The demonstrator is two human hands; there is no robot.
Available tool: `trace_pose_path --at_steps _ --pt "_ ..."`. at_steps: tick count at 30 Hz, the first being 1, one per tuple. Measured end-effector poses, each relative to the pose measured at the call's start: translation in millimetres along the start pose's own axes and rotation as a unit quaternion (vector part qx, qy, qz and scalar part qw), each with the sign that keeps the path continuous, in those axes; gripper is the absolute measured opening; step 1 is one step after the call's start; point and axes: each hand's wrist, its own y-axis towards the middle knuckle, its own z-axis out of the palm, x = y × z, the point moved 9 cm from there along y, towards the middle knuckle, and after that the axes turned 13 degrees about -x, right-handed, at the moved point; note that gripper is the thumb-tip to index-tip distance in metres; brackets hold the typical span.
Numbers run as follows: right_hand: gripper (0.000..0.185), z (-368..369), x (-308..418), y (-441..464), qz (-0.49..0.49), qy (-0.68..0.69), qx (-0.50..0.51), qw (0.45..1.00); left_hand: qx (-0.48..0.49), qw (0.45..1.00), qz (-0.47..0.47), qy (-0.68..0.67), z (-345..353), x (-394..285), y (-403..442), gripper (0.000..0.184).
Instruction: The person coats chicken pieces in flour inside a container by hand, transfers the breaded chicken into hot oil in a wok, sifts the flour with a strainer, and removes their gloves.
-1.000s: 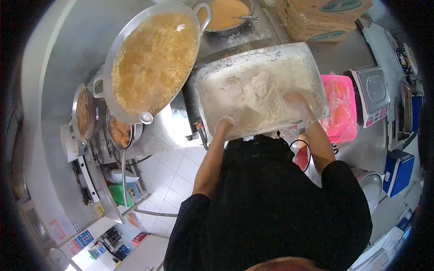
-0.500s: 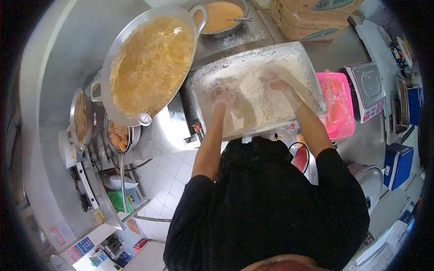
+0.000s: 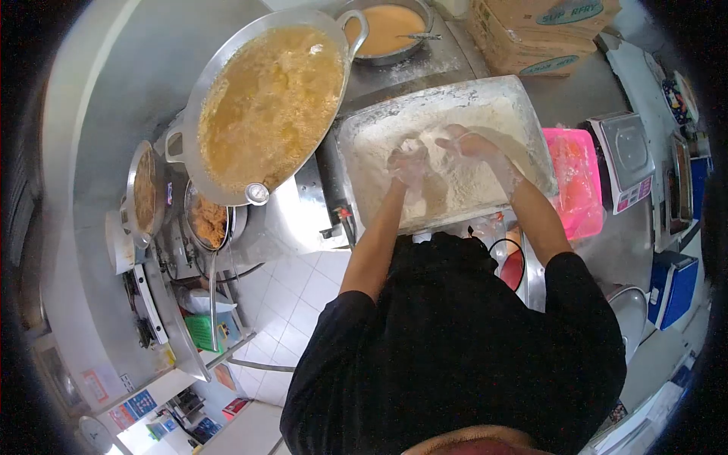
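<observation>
A large metal tray [image 3: 540, 171] holds pale flour [image 3: 485, 114] heaped towards its middle. Inside it, my left hand [image 3: 409, 162], in a clear floury glove, has its fingers curled over the flour; a whitish lump at the fingertips is too unclear to name. Just to its right, my right hand [image 3: 464, 142], also gloved, reaches leftward with its fingers somewhat apart, over the heap. A small gap separates the two hands.
Left of the tray is a wide pan [image 3: 269, 106] of bubbling oil with a thermometer dial [image 3: 257, 193]. Behind stands a pot of orange batter [image 3: 387, 29]. A pink basket [image 3: 576, 182], a scale [image 3: 622, 155] and cardboard boxes [image 3: 531, 38] are on the right. Fried food [image 3: 208, 221] sits in a strainer.
My left hand has moved up and right from the tray's near left edge to the middle. My right hand has shifted left, so both are close together. The flour heap has changed shape.
</observation>
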Motion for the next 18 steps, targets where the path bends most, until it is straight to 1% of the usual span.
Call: trace_pose_path --at_steps 1,2,3,4,5,6,7,8,9,10,13,14,15,16,18 --pt "0.067 -4.3 -7.5 -1.0 0.002 0.032 -0.008 0.999 -0.032 0.993 -0.086 -0.068 -14.8 -13.8 -2.8 0.041" --pt "0.068 -8.5 -15.3 -1.9 0.004 0.064 -0.017 0.998 -0.055 0.940 -0.236 -0.242 -29.6 -22.8 -15.1 0.037" --pt "0.069 -17.5 -21.8 -1.9 -0.004 0.073 -0.027 0.997 -0.073 0.919 -0.243 -0.303 -39.8 -33.5 -15.8 0.038" --pt "0.069 -22.5 -20.5 -7.7 0.018 0.108 -0.037 0.993 -0.091 0.894 -0.247 -0.363 -49.7 -43.2 -16.4 0.040" --pt "0.069 -27.4 -20.0 -13.3 0.039 0.144 -0.048 0.988 -0.108 0.934 -0.125 -0.316 -65.3 -61.6 -20.0 0.042" --pt "0.068 -29.9 -28.3 -12.8 0.047 0.153 -0.052 0.986 -0.070 0.966 -0.166 -0.183 -60.5 -40.0 -18.6 0.043" --pt "0.066 -27.0 -45.4 -11.0 0.054 0.176 -0.058 0.981 -0.012 0.981 -0.193 -0.032 -55.6 -17.9 -18.7 0.044" --pt "0.065 -20.3 -68.5 -6.9 0.030 0.208 -0.047 0.976 0.057 0.971 -0.207 0.102 -50.7 4.2 -20.3 0.045" --pt "0.063 -4.2 -114.8 5.9 -0.025 0.268 -0.018 0.963 0.089 0.968 -0.157 0.174 -52.3 0.2 -29.8 0.044" --pt "0.062 21.3 -155.5 6.7 -0.078 0.334 0.020 0.939 0.104 0.966 -0.099 0.217 -53.7 -10.9 -43.6 0.043" --pt "0.063 48.5 -110.2 -46.8 0.018 0.241 0.039 0.970 0.107 0.962 0.061 0.244 -36.6 -53.2 -66.8 0.040" --pt "0.063 61.5 -100.8 -55.5 0.032 0.236 0.046 0.970 0.103 0.958 0.096 0.248 -25.7 -63.2 -68.5 0.039" --pt "0.063 69.7 -87.9 -57.6 0.027 0.254 0.043 0.966 0.097 0.957 0.124 0.245 -14.9 -73.8 -63.9 0.038" --pt "0.064 69.2 -72.7 -56.0 0.020 0.280 0.035 0.959 0.091 0.957 0.135 0.238 -5.4 -84.2 -55.0 0.037" --pt "0.064 56.3 -43.0 -51.2 -0.003 0.364 0.022 0.931 0.086 0.967 0.113 0.210 -3.1 -95.5 -44.7 0.035"
